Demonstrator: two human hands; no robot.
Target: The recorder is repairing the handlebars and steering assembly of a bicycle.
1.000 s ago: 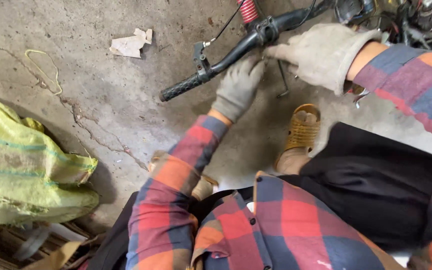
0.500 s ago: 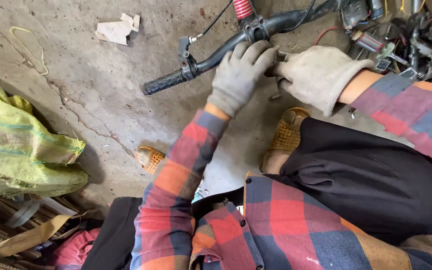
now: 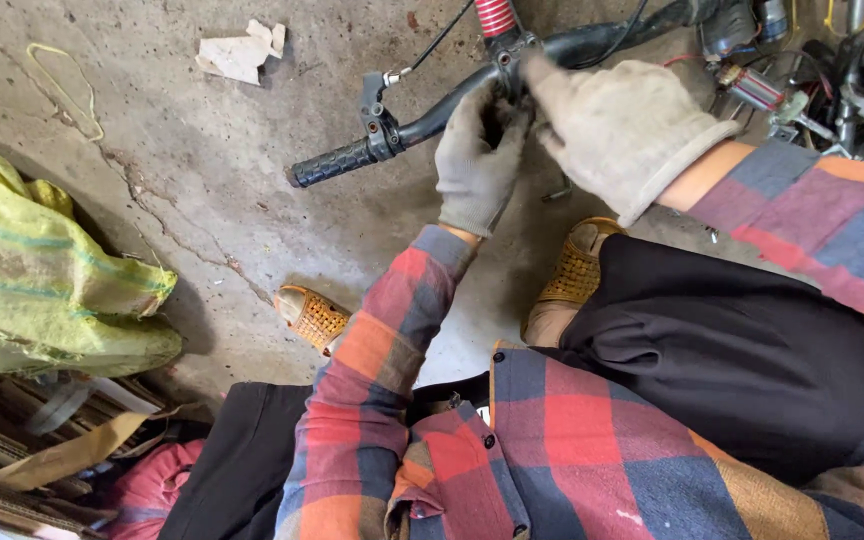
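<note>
A black handlebar (image 3: 432, 120) with a ribbed rubber grip (image 3: 332, 164) and a brake lever clamp (image 3: 377, 112) lies across the top of the head view above a concrete floor. My left hand (image 3: 477, 160), in a grey glove, wraps around the bar near its middle clamp. My right hand (image 3: 617, 125), in a pale glove, presses on the same clamp beside the left. A red coil spring (image 3: 494, 16) rises just above them. What the fingers pinch is hidden.
Yellow sacks (image 3: 42, 280) lie at the left, with cardboard and scraps (image 3: 42, 450) below them. A torn paper piece (image 3: 240, 52) sits on the cracked floor (image 3: 202, 200). Cables and metal parts (image 3: 832, 80) crowd the top right. My sandalled feet (image 3: 572, 275) rest under the bar.
The view has shifted, so the handlebar sits lower and more central. Both gloved hands have closed in together on the bar's middle clamp.
</note>
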